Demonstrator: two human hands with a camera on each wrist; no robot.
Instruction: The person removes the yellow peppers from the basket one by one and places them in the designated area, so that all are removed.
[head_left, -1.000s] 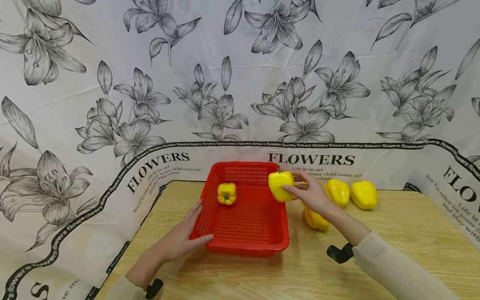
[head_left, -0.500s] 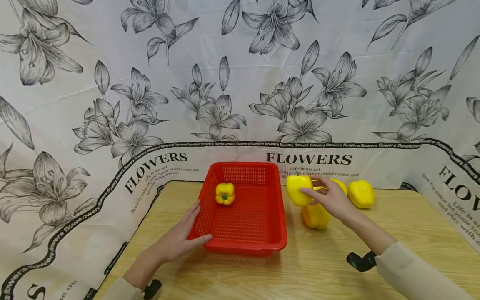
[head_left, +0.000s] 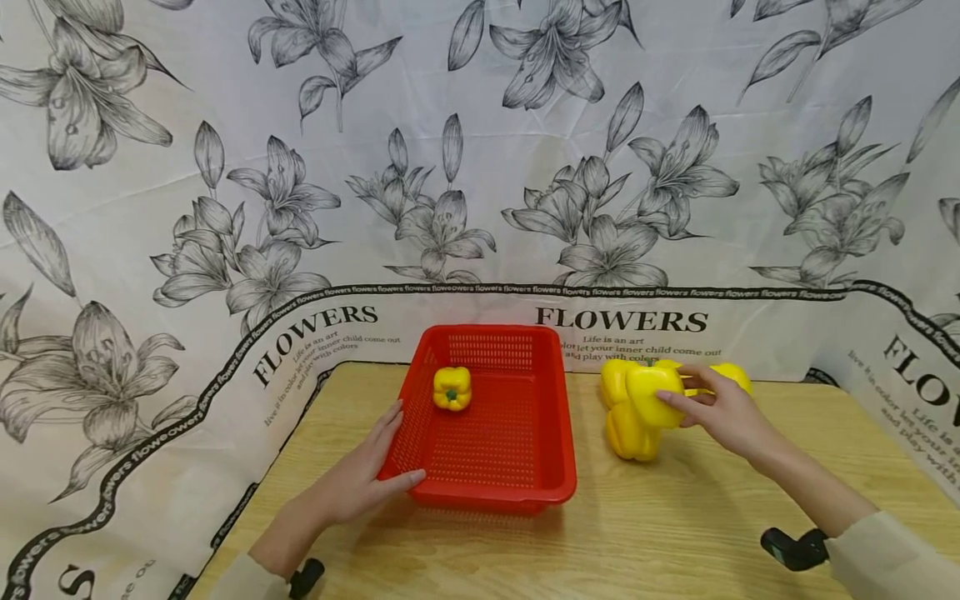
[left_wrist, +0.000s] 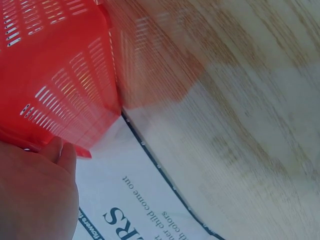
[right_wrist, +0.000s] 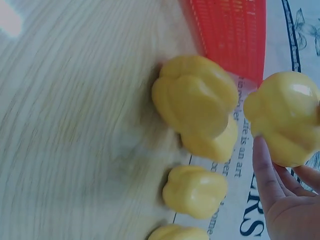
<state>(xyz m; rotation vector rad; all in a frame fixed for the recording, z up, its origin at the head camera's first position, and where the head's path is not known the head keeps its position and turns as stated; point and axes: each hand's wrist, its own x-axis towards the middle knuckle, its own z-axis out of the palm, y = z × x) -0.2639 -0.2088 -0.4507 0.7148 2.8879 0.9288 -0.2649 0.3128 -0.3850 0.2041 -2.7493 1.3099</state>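
Observation:
My right hand (head_left: 723, 408) pinches a yellow bell pepper (head_left: 654, 397) between thumb and fingers, holding it up over a group of other yellow peppers on the table. In the right wrist view the held pepper (right_wrist: 285, 120) hangs apart from several peppers, the nearest pepper (right_wrist: 192, 92) lying on the wood. My left hand (head_left: 356, 479) rests along the left side of a red plastic basket (head_left: 567, 450), its fingers straight and its thumb at the near rim. Left wrist view: the fingers (left_wrist: 65, 155) touch the basket's rim. One yellow pepper (head_left: 452, 389) sits inside the basket.
The wooden table (head_left: 487, 554) carries the basket in the middle and the peppers to its right, with one pepper (head_left: 632, 435) in front. A floral-printed cloth (head_left: 450, 183) hangs directly behind the table's far edge.
My right hand has carried its pepper from above the basket's right rim rightward to over the other peppers. The left hand and the basket have stayed put.

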